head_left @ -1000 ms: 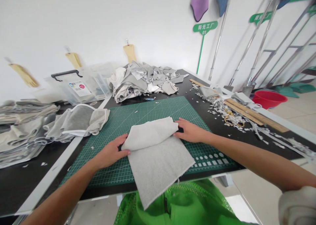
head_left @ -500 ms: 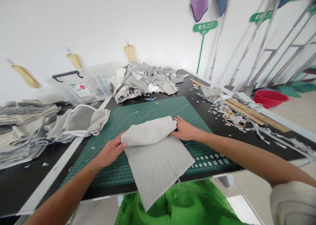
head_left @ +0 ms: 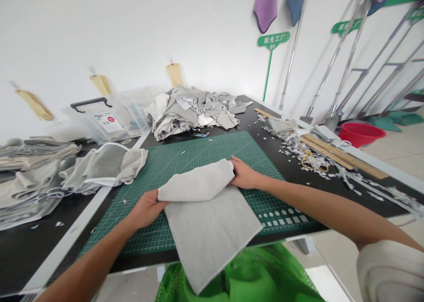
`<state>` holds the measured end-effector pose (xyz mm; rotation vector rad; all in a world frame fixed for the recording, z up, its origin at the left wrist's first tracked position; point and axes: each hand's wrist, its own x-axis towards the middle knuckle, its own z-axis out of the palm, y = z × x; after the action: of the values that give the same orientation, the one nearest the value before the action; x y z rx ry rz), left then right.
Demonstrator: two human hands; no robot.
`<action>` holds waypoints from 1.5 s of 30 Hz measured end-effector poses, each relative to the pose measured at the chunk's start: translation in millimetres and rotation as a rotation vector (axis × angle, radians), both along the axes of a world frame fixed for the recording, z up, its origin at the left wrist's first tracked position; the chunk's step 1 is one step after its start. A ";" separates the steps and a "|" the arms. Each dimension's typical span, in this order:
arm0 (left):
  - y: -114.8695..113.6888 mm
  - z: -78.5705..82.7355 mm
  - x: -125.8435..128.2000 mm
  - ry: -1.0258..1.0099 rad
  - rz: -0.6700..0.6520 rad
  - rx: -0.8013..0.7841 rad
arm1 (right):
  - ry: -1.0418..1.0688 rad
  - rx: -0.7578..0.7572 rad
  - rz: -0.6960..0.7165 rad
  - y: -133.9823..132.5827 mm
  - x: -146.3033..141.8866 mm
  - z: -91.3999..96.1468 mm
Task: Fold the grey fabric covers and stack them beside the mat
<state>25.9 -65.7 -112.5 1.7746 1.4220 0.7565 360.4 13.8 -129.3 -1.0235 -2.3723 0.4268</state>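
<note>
The left hand (head_left: pixel 145 209) and right hand (head_left: pixel 245 176), well apart, grip opposite ends of the fold in a grey terry cloth (head_left: pixel 208 235). The cloth lies on the green cutting mat (head_left: pixel 205 156), overhanging its near edge.

Folded cloth (head_left: pixel 207 231) on cutting mat (head_left: pixel 198 160), fabric scraps (head_left: pixel 190 114) behind

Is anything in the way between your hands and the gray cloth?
No, nothing visible is in the way. Your left hand and right hand both touch the folded gray cloth, which lies on the green cutting mat.
</note>
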 end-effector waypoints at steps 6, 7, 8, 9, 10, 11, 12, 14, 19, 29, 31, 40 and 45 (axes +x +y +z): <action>-2.7 -6.9 -4.9 -0.104 0.108 0.108 | 0.167 -0.214 -0.072 -12.8 2.5 9.8; -3.4 -6.4 -5.1 -0.131 0.133 0.119 | 0.217 -0.275 -0.073 -15.1 3.6 11.4; -4.2 -5.6 -5.1 -0.156 0.157 0.129 | 0.269 -0.338 -0.066 -17.2 4.7 13.0; -5.0 -4.6 -5.0 -0.184 0.182 0.139 | 0.320 -0.401 -0.045 -19.3 5.7 15.0; -5.8 -3.5 -4.9 -0.215 0.209 0.152 | 0.373 -0.462 -0.013 -21.3 6.4 17.3; -6.5 -2.1 -4.6 -0.246 0.239 0.166 | 0.429 -0.519 0.027 -23.4 6.9 20.0; -7.3 -0.3 -4.0 -0.276 0.271 0.178 | 0.485 -0.571 0.076 -25.6 6.9 23.2; -8.9 5.0 -2.0 -0.345 0.331 0.208 | 0.583 -0.648 0.186 -30.4 5.8 31.1; -16.2 30.1 6.3 -0.508 0.364 0.302 | 0.692 -0.713 0.344 -44.0 1.7 53.5; -36.6 68.6 14.8 -0.614 0.522 0.266 | 0.763 -0.565 0.471 -69.3 1.2 80.4; -44.1 72.1 13.2 -0.663 0.428 0.248 | 0.812 -0.477 0.443 -70.2 0.4 83.7; -79.4 75.3 0.5 -0.413 0.097 0.240 | 0.837 -0.262 0.313 -77.2 14.6 102.1; -46.1 105.8 18.6 -0.381 0.055 0.301 | 0.858 -0.335 0.260 -65.9 13.3 124.7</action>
<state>44.5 -111.8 -6.7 1.6938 1.1484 1.3170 373.7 -52.1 -4.6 -0.4866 -1.6658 1.1298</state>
